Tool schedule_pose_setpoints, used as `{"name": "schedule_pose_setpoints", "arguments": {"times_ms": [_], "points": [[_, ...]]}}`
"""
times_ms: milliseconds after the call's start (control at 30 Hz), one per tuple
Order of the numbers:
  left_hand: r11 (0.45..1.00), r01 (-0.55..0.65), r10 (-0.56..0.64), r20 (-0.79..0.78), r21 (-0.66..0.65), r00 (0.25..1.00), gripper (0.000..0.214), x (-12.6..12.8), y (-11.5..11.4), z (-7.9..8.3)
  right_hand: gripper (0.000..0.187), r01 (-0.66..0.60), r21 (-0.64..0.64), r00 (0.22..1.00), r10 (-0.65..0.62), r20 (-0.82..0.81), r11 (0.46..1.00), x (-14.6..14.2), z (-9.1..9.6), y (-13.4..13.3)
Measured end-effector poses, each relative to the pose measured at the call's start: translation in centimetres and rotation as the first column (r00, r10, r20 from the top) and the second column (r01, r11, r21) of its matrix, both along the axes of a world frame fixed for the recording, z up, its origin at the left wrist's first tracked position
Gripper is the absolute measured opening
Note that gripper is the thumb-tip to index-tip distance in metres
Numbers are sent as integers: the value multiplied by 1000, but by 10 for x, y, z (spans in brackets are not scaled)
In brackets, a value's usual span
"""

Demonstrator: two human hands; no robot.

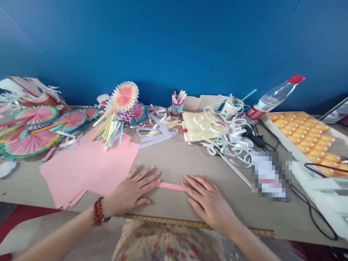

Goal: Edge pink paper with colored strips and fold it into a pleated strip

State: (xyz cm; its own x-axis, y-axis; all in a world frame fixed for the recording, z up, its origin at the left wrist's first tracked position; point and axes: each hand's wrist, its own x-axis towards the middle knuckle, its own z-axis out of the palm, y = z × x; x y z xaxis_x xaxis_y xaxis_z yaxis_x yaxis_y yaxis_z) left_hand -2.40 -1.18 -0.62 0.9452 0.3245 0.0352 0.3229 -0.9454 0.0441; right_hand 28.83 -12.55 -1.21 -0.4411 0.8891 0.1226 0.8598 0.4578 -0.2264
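Note:
A narrow pink paper strip (172, 186) lies flat on the grey table (168, 163) in front of me. My left hand (133, 190) rests palm down over its left end, fingers spread. On its right end lies my right hand (205, 197), also flat with the fingers stretched out. Both ends of the strip are hidden under the fingers. Beside my left hand, large pink paper sheets (87, 163) are spread on the table. A red beaded bracelet (99, 211) is on my left wrist.
Pleated paper fans (125, 96) stand at the back left, with more rosettes (38, 116) farther left. A pen cup (177, 108) is near the blue wall. Curled white paper strips (236, 141), a plastic bottle (274, 98) and a box of orange rounded pieces (304, 134) are to the right.

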Motion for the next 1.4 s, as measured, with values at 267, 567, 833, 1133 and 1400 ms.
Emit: {"name": "schedule_pose_setpoints", "arguments": {"times_ms": [267,567,833,1133,1400], "points": [[1000,-29,29,4,-7,1000,64,-1,-1,-4,57,-2,37,1000,2,5,999,7,-8,-9],[991,-134,137,100,-28,986,41,8,-5,-4,25,247,43,947,-231,-222,968,-17,-1,9],[958,-170,237,302,-231,923,20,25,-10,-3,14,227,74,921,-190,-341,971,-23,-1,10],[894,-151,338,415,-421,844,15,50,-17,7,26,157,131,971,-129,-202,979,-22,15,24],[925,-228,341,394,-305,854,32,67,-6,30,20,95,200,973,-49,-224,975,-18,37,39]]}}
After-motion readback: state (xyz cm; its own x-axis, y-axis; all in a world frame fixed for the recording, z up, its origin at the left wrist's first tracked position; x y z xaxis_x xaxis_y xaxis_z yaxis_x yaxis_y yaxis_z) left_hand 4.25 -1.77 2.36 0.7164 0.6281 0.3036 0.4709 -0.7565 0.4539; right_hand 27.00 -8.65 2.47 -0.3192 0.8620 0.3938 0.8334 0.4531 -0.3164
